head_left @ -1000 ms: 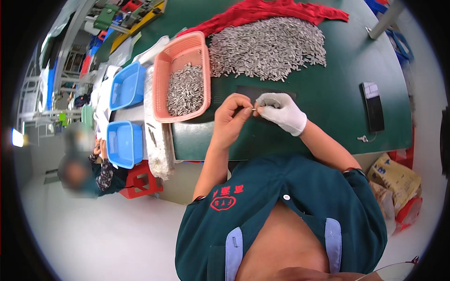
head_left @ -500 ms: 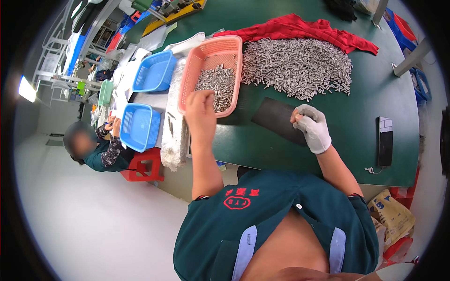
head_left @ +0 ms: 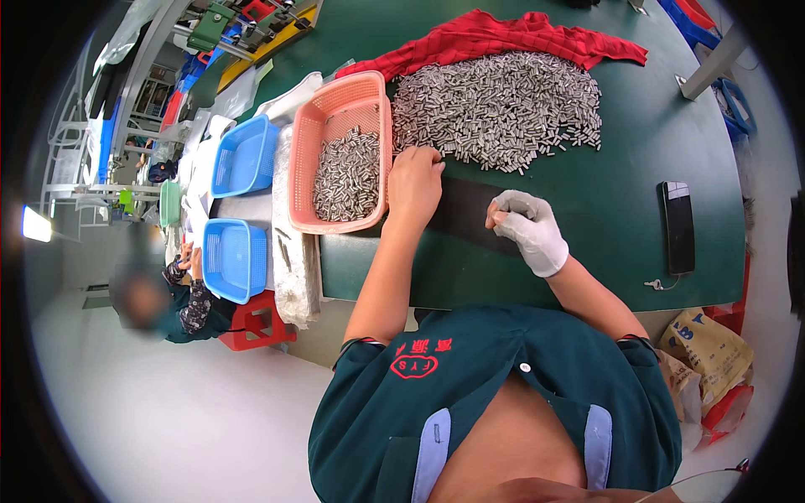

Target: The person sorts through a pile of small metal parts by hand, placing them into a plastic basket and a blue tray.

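My bare left hand (head_left: 415, 186) reaches to the near left edge of a large pile of small silvery metal cylinders (head_left: 503, 105). Its fingers are curled down and together at the pile; whatever is under them is hidden. My right hand (head_left: 534, 232) wears a white glove that leaves some fingertips bare. Thumb and fingers are pinched together over the right end of a flat black mat (head_left: 465, 210); anything between them is too small to make out. Left of my left hand stands a pink plastic basket (head_left: 299, 159) holding more metal cylinders (head_left: 348, 176).
A red cloth (head_left: 495, 38) lies behind the pile on the green table (head_left: 620, 210). At right are a black phone (head_left: 677, 226) and a key (head_left: 658, 285). Two blue baskets (head_left: 235, 260) stand left, beside a wrapped white bundle (head_left: 293, 277). Another person (head_left: 180, 293) sits far left.
My left hand has moved right, from above the pink basket's near end to the pile's edge. My right hand stays pinched over the mat. The whole view has shifted slightly.
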Tool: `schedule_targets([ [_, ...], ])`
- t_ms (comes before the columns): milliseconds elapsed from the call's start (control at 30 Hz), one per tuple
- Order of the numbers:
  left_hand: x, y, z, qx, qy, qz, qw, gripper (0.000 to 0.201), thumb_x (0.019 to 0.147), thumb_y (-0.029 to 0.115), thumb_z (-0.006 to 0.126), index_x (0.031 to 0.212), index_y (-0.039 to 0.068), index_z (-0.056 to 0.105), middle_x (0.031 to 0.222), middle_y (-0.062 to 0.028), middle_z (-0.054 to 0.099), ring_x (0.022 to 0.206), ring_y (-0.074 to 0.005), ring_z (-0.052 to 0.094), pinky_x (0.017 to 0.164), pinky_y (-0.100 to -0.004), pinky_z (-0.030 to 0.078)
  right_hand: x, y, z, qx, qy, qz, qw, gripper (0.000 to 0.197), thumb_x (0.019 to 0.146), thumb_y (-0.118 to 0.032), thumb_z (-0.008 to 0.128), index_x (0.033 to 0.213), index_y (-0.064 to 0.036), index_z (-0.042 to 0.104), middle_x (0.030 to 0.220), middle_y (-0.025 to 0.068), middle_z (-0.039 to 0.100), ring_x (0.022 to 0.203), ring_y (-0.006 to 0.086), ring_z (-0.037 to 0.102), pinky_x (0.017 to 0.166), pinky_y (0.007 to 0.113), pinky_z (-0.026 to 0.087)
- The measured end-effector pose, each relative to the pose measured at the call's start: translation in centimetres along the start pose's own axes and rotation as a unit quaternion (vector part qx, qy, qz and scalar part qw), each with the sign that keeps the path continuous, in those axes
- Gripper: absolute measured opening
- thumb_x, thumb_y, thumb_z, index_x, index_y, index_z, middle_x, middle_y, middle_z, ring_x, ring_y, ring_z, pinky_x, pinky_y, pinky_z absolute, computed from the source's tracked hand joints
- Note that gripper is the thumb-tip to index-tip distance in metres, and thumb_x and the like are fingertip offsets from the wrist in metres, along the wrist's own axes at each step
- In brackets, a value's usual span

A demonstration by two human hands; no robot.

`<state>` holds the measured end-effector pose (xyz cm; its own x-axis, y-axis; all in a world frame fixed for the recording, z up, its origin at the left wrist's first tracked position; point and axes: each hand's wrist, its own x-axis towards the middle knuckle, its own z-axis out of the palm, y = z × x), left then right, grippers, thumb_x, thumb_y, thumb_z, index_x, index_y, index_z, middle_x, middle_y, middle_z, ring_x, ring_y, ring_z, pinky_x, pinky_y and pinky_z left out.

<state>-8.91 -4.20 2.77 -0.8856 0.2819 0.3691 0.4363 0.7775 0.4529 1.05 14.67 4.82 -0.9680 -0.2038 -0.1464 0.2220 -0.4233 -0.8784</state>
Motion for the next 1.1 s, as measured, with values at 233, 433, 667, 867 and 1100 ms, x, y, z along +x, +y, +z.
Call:
schedule_targets([
  [233, 1.0, -1.5, 2.3, 0.034, -0.017, -0.002, 0.999, 0.008, 0.079, 0.005, 0.064, 0.085, 0.001, 0.06, 0.084, -0.0151, 0.061, 0.083, -0.0354, 0.057, 0.074, -0.0437, 0.046, 0.0, -0.5, -0.1, 0.0, 0.001, 0.012, 1.0, 0.012, 0.083, -0.014, 0.061, 0.085, -0.0022, 0.06, 0.078, 0.005, 0.061, 0.068, 0.008, 0.048, 0.061, 0.022, 0.037],
  [433, 0.8, 0.1, 0.8, -0.147, -0.048, -0.095, 0.983, 0.004, 0.083, 0.002, 0.061, 0.085, 0.0, 0.059, 0.081, -0.011, 0.059, 0.08, -0.024, 0.056, 0.071, -0.034, 0.045, 0.2, -0.7, -0.5, 0.03, 0.001, 0.027, 0.999, 0.013, 0.083, -0.015, 0.061, 0.086, -0.002, 0.06, 0.078, 0.0049, 0.06, 0.067, 0.0076, 0.048, 0.061, 0.022, 0.037],
  [667, -1.5, 1.9, -1.1, -0.532, -0.094, -0.156, 0.827, 0.007, 0.092, 0.004, 0.054, 0.099, 0.002, 0.057, 0.09, -0.0016, 0.058, 0.081, -0.0079, 0.051, 0.075, -0.0215, 0.041, 0.2, -0.7, -0.4, 0.041, 0.006, 0.015, 0.999, 0.015, 0.083, -0.016, 0.061, 0.086, -0.0015, 0.06, 0.078, 0.0051, 0.06, 0.068, 0.0076, 0.048, 0.062, 0.021, 0.037],
  [867, -2.2, 3.1, -1.7, -0.633, -0.107, -0.111, 0.759, 0.006, 0.091, 0.005, 0.057, 0.096, 0.002, 0.057, 0.092, -0.0039, 0.059, 0.081, -0.0094, 0.051, 0.075, -0.0226, 0.042, 0.4, -0.5, -0.5, 0.07, 0.014, 0.013, 0.997, 0.015, 0.082, -0.016, 0.062, 0.083, -0.0018, 0.059, 0.077, 0.0045, 0.059, 0.063, 0.0067, 0.045, 0.059, 0.021, 0.036],
  [1100, -3.0, 3.7, -1.9, -0.642, -0.127, -0.135, 0.743, 0.008, 0.089, 0.005, 0.059, 0.096, 0.001, 0.057, 0.093, -0.0087, 0.059, 0.081, -0.0144, 0.052, 0.074, -0.0268, 0.041, 0.7, -0.4, -0.6, 0.14, 0.036, -0.009, 0.989, 0.014, 0.083, -0.015, 0.058, 0.081, -0.0011, 0.056, 0.063, -0.0007, 0.046, 0.056, 0.0084, 0.038, 0.056, 0.024, 0.032],
])
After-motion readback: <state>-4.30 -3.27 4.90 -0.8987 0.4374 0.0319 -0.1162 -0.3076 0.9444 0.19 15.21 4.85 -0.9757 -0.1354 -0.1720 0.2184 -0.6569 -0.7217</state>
